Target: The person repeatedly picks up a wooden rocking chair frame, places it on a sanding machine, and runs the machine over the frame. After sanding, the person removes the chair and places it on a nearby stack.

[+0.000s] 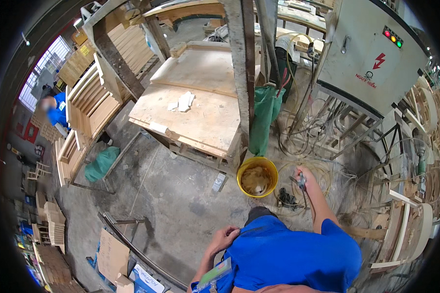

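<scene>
My right hand (305, 177) is closed around a grey pistol-like tool (301, 182) that looks like an air blow gun. It is held out over the floor, to the right of a yellow bucket (274, 172). Inside the bucket lies tan material (255, 179), its kind unclear. My left hand (224, 239) rests against my clothing at the waist, its fingers loosely extended and nothing visible in them. A black bundle (287, 198) sits on the floor below the tool, close to loops of pale hose (322, 171).
Ahead stands a wooden worktable (190, 119) with broken white pieces (186, 101) on it, beside a metal post (244, 73). A grey electrical cabinet (369, 58) and cables are at right. Curved wooden parts (415, 229) stack at far right. A co-worker (57, 110) is at left.
</scene>
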Motion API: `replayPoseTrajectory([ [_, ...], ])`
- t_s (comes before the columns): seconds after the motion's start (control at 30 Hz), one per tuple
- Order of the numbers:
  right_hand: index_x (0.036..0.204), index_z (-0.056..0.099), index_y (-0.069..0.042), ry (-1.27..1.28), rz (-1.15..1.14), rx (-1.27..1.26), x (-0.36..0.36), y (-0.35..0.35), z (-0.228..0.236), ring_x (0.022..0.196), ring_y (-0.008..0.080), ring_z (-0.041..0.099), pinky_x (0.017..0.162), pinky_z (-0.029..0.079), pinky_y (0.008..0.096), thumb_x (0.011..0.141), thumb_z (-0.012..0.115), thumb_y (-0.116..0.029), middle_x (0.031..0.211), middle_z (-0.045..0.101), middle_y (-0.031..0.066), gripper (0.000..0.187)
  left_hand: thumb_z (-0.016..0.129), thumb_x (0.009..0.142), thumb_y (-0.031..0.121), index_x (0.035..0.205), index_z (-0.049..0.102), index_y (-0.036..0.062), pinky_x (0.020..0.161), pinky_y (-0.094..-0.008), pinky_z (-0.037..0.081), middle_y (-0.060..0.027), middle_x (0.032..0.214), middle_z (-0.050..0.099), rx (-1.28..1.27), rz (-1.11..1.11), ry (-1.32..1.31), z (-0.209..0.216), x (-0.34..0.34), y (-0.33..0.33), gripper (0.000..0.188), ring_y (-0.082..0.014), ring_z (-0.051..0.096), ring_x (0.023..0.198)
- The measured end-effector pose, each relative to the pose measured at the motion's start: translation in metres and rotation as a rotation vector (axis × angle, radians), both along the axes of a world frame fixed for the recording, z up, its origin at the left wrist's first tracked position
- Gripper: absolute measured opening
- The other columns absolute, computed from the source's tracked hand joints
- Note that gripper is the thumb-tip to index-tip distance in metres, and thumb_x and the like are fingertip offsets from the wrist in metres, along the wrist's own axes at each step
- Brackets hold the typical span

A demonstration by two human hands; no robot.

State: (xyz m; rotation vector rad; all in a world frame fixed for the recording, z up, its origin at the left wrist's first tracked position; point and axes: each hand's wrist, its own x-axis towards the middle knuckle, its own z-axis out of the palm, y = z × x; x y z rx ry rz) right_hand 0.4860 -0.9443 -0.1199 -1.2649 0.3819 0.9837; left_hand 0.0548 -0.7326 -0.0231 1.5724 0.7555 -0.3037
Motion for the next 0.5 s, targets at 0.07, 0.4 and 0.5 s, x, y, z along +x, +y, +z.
replayPoseTrajectory([
  [0.07, 0.075, 0.056, -0.006, -0.036, -0.084, 0.037, 0.019, 0.036, -0.003, 0.057, 0.0216, 0.058, 0.045, 0.044, 0.0339, 0.096, 0.065, -0.025, 0.07, 0.061, 0.0079, 0.03, 0.063, 0.101, 0.032, 0.125, 0.07, 0.0035, 0.088, -0.034, 0.054, -0.0116, 0.11, 0.076, 0.046, 0.012, 0.027, 0.002, 0.012, 0.011, 0.038, -0.019, 0.07, 0.099],
  [0.4, 0.113, 0.063, 0.002, 0.204, -0.622, 0.729, 0.151, 0.131, 0.075, 0.068, 0.0263, 0.064, 0.068, 0.061, 0.0294, 0.093, 0.05, -0.002, 0.093, 0.067, 0.0161, 0.024, 0.064, 0.102, 0.029, 0.127, 0.069, 0.0047, 0.091, -0.0314, 0.052, -0.0075, 0.113, 0.075, 0.124, -0.021, -0.085, 0.008, 0.123, 0.031, 0.035, -0.0152, 0.066, 0.102],
  [0.5, 0.119, 0.062, 0.003, -0.023, -0.449, 0.776, 0.155, 0.161, 0.098, 0.078, 0.0295, 0.069, 0.071, 0.063, 0.0312, 0.093, 0.05, -0.006, 0.1, 0.068, 0.017, 0.031, 0.063, 0.102, 0.028, 0.127, 0.069, 0.0053, 0.092, -0.0321, 0.051, -0.0078, 0.113, 0.075, 0.076, 0.062, -0.051, 0.008, 0.139, 0.031, 0.034, -0.0159, 0.066, 0.103],
])
